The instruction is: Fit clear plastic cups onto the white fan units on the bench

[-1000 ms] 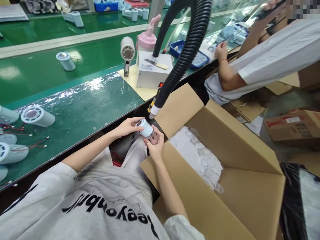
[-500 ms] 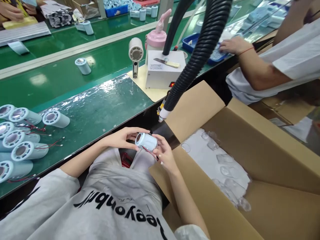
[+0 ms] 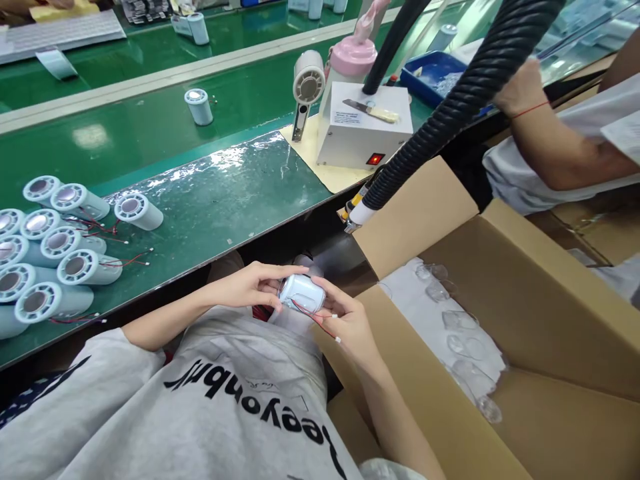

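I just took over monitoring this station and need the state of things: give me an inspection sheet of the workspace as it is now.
Surface: green bench under glossy film, belt behind it.
Job's things: pale blue cylinder held over the lap; a batch of like cylinders lying at the bench's left end.
Clutter: grey box with a knife on top, pink bottle, blue tray.
Grippers: left hand and right hand both grip the cylinder with their fingers.
Cables: thin red wire trailing from the held cylinder; red leads on the batch; black ribbed hose hanging down.
Surroundings: open carton with clear parts on white sheet; a co-worker's arm at right.
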